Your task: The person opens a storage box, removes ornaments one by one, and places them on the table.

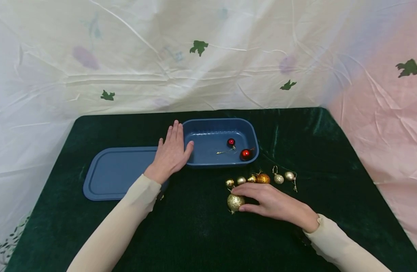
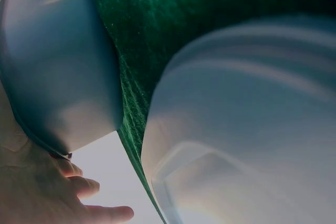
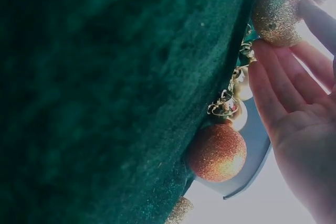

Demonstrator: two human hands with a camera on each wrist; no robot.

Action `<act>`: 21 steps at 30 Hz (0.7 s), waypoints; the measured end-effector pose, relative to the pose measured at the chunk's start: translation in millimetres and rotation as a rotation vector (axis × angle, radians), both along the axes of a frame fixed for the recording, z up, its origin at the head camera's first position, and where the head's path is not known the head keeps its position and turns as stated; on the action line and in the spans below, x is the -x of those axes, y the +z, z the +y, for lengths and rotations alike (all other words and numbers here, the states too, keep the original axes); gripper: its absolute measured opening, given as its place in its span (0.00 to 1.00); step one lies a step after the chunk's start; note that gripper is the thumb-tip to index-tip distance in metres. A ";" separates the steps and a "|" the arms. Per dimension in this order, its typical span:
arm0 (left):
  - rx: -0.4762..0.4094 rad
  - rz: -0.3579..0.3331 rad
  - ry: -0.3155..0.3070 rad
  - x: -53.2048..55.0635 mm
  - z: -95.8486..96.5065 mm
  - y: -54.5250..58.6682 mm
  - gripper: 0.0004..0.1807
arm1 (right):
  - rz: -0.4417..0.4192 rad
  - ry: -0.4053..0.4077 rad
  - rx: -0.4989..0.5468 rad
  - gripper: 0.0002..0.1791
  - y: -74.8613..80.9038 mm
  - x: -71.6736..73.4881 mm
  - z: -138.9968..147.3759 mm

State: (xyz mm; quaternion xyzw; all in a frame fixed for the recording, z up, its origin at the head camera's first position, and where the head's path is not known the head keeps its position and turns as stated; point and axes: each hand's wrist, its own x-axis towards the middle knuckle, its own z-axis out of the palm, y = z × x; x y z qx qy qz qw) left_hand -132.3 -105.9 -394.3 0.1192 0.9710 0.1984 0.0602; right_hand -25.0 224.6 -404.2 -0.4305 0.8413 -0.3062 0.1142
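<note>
My left hand [image 1: 171,153] rests at the left wall of a blue rectangular box [image 1: 208,164], fingers straight and thumb over its rim. Inside the box lie two red Christmas baubles, a small one [image 1: 231,142] and a larger one [image 1: 245,154]. In front of the box, my right hand [image 1: 276,201] holds a large gold glitter bauble [image 1: 235,203] between thumb and fingers. The right wrist view shows this bauble [image 3: 277,15] at the fingertips. Just beyond that hand sit several smaller gold baubles and an orange glitter bauble [image 1: 263,178].
A blue lid [image 1: 116,173] lies flat left of the box, partly under my left forearm. To the right of the orange bauble are a glitter bauble [image 1: 278,178] and a pale gold one [image 1: 289,175] with strings. Dark green velvet [image 1: 194,234] covers the table; pale cloth hangs behind.
</note>
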 end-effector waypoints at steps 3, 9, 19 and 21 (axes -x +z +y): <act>0.005 0.000 0.001 0.1 0.0 0.0 0.45 | 0.013 0.002 -0.001 0.25 -0.2 0.1 0.2; 0.009 0.004 0.001 0.0 -0.4 0.3 0.45 | 0.034 -0.023 -0.006 0.26 5.1 0.0 2.5; 0.012 0.017 -0.005 1.2 -0.9 -1.2 0.45 | 0.164 -0.173 0.102 0.15 16.1 9.2 9.6; 0.010 0.015 -0.003 1.0 -0.6 -1.2 0.45 | 0.185 -0.203 0.142 0.13 18.0 13.2 10.7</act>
